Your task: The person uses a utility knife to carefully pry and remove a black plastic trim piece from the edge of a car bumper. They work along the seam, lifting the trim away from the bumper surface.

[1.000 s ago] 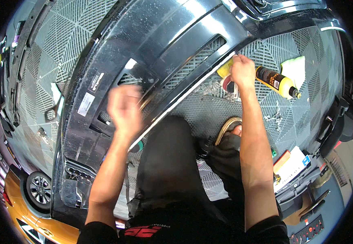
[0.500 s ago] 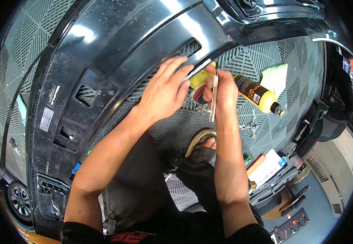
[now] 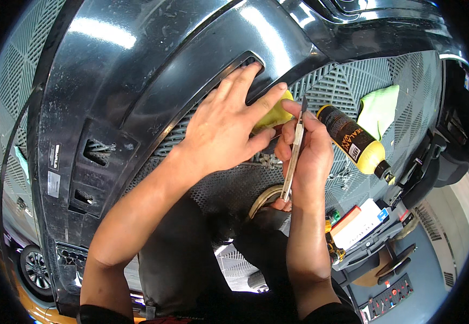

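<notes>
A large glossy black car body panel [image 3: 153,59] curves across the space in front of me. My left hand [image 3: 221,127] lies with fingers spread at its near edge, the fingertips reaching a narrow slot [image 3: 254,58] in the panel. My right hand [image 3: 313,154] is closed round a slim utility knife [image 3: 294,162], its dark blade pointing up and away from me. The blade is a short way right of my left fingers and appears apart from the panel. Between the hands, a yellow object [image 3: 277,114] is partly hidden; I cannot make out its kind.
Right of my right hand lies a black and yellow bottle [image 3: 353,137], beside a light green cloth [image 3: 380,110]. Grey grid tiles [image 3: 326,81] cover the floor. Papers [image 3: 361,224] and a stool [image 3: 375,270] are at lower right. A car wheel [image 3: 35,267] shows at lower left.
My left hand has moved slightly right and spread along the panel edge. The knife has tilted and its blade now shows. The pale strip by my left fingers is out of sight.
</notes>
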Tool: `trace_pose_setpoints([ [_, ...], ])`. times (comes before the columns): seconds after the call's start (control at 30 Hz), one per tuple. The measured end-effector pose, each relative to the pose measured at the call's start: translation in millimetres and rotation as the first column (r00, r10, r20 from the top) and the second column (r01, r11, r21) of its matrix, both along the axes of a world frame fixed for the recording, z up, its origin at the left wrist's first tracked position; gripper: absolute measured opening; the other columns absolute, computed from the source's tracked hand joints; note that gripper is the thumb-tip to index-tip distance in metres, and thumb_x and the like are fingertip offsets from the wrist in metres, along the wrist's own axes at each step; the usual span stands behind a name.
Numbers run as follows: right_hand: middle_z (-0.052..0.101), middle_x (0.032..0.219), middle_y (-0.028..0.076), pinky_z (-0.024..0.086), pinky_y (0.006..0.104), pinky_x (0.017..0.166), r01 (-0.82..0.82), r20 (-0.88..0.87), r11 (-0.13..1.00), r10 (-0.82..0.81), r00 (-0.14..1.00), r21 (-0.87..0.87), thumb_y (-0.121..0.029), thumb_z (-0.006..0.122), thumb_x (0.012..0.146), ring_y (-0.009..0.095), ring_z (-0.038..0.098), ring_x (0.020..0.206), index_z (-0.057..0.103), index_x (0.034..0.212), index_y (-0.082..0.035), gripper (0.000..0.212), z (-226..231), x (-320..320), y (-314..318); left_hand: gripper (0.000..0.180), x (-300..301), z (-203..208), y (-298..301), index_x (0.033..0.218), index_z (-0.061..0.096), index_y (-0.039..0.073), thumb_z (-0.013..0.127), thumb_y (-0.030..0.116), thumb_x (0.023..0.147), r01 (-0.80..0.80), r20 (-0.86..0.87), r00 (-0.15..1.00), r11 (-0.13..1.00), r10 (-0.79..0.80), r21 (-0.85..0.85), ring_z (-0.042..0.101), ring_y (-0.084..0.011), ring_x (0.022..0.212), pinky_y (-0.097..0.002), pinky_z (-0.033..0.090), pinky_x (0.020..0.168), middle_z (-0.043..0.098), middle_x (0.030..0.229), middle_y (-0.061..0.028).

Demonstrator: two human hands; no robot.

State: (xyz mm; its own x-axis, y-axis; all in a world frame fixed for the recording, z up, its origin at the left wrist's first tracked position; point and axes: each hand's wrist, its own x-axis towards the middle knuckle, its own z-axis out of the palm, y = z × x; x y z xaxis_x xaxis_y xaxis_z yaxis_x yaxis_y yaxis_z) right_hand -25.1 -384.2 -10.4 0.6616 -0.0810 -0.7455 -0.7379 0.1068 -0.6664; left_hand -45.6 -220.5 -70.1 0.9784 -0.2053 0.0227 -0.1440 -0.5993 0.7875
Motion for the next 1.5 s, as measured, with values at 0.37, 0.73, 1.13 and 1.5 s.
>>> trace_pose_setpoints([
  [0.37, 0.049, 0.065, 0.0, 0.034, 0.0227, 0.041, -0.042, 0.04, 0.999, 0.041, 0.998, 0.018, -0.031, 0.052, 0.11, 0.009, 0.043, 0.044, 0.061, 0.135, -0.003, 0.039, -3, -2, -10, 0.071, -21, 7, 10, 0.143, 0.062, 0.014, 0.084, 0.028, 0.078, 0.023, -0.102, 0.995, 0.999, -0.018, 0.04, 0.04, -0.0491, 0.142, -0.0539, 0.04, 0.115, 0.04, 0.156, -0.0272],
  [0.73, 0.049, 0.06, 0.002, 0.033, 0.0252, 0.043, -0.097, -0.014, 0.993, 0.098, 0.995, 0.069, -0.035, 0.038, 0.11, 0.01, 0.039, 0.045, 0.062, 0.129, 0.005, 0.05, -2, -13, -5, 0.08, -80, 29, 37, 0.148, 0.056, 0.016, 0.087, 0.024, 0.075, 0.025, -0.276, 0.961, 0.999, -0.011, 0.047, 0.031, -0.0546, 0.146, -0.0576, 0.033, 0.119, 0.03, 0.161, -0.0307],
  [1.13, 0.047, 0.058, 0.001, 0.033, 0.024, 0.041, -0.275, -0.049, 0.961, 0.276, 0.96, 0.027, -0.031, 0.047, 0.111, 0.009, 0.041, 0.043, 0.066, 0.119, 0.005, 0.041, -3, -49, 13, 0.067, -115, 41, 48, 0.139, 0.062, 0.007, 0.084, 0.024, 0.078, -0.038, -0.36, 0.931, 0.996, 0.064, 0.081, 0.03, -0.0509, 0.149, -0.0558, 0.035, 0.118, 0.032, 0.16, -0.0298],
  [1.5, 0.043, 0.057, -0.001, 0.029, 0.0227, 0.039, -0.255, -0.004, 0.966, 0.255, 0.967, -0.048, -0.034, 0.048, 0.112, 0.007, 0.036, 0.041, 0.066, 0.122, 0.004, 0.043, -5, -45, -1, 0.081, -142, 64, 37, 0.147, 0.045, -0.007, 0.082, 0.022, 0.08, -0.047, -0.356, 0.934, 0.995, 0.015, -0.083, 0.034, -0.0524, 0.147, -0.0564, 0.034, 0.119, 0.037, 0.156, -0.0333],
])
